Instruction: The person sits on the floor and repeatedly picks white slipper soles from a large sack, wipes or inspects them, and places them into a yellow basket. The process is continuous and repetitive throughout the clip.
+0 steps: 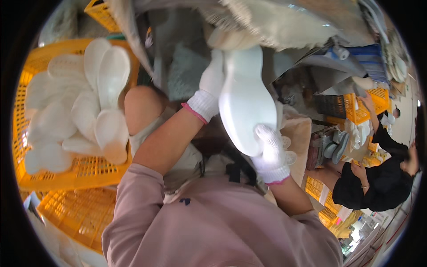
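Observation:
A white shoe sole (247,104) lies lengthwise between my two hands, its broad smooth face toward me. My left hand (212,78), in a white knit glove, grips its far left edge; the fingers go out of sight behind it. At the near right end my right hand (269,144), gloved the same way, is closed on the sole with the thumb on top. The sole's far end reaches under a pale, frayed-edged covering (267,24), where a rounded pale part (235,40) meets or overlaps it; I cannot tell whether they touch.
On the left stands a yellow plastic crate (84,178) heaped with white soles (113,73). Another yellow crate (75,218) sits below it. To the right are grey shoes (340,147), more yellow crates (378,100) and a co-worker in black (378,187).

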Action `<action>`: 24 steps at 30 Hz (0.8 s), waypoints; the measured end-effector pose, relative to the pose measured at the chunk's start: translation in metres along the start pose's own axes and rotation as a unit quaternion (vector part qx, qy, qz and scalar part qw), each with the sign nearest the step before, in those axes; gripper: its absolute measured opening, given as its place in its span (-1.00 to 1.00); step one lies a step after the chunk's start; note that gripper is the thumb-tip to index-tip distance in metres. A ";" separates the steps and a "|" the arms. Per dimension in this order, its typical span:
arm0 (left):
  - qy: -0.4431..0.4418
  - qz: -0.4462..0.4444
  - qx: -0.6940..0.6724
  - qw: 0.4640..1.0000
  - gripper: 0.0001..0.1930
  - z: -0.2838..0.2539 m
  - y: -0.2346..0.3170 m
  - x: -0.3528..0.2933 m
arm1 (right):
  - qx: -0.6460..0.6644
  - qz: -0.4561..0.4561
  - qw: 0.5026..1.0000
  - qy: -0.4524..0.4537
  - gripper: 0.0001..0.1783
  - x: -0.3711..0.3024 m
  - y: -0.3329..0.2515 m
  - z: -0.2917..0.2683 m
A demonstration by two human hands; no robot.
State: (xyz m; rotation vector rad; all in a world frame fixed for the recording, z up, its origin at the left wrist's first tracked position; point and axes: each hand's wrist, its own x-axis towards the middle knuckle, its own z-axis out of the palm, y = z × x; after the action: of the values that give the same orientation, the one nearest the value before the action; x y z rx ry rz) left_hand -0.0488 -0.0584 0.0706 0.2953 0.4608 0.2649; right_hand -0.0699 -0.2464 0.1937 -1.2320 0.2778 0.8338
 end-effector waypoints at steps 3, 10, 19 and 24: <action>-0.059 0.079 0.194 0.976 -0.60 0.004 0.014 0.036 | 0.081 -0.030 0.993 -0.082 -0.63 0.041 -0.021 0.031; 0.008 0.018 -0.010 1.000 -0.50 -0.006 -0.004 -0.024 | -0.074 -0.020 0.996 -0.054 -0.45 -0.012 0.000 -0.029; 0.039 -0.001 -0.091 0.995 -0.45 0.018 0.013 -0.052 | -0.409 -0.068 0.910 0.008 -0.37 -0.009 0.003 -0.081; 0.027 0.412 0.623 0.665 -0.57 -0.008 0.054 -0.151 | -0.399 -0.254 0.878 0.078 -0.35 -0.039 0.030 -0.253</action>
State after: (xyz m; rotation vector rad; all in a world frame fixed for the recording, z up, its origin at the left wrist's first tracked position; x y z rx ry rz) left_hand -0.1931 -0.0546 0.1413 1.9017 0.4810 0.8336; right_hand -0.0571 -0.4895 0.1088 -2.0349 -0.3041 0.3728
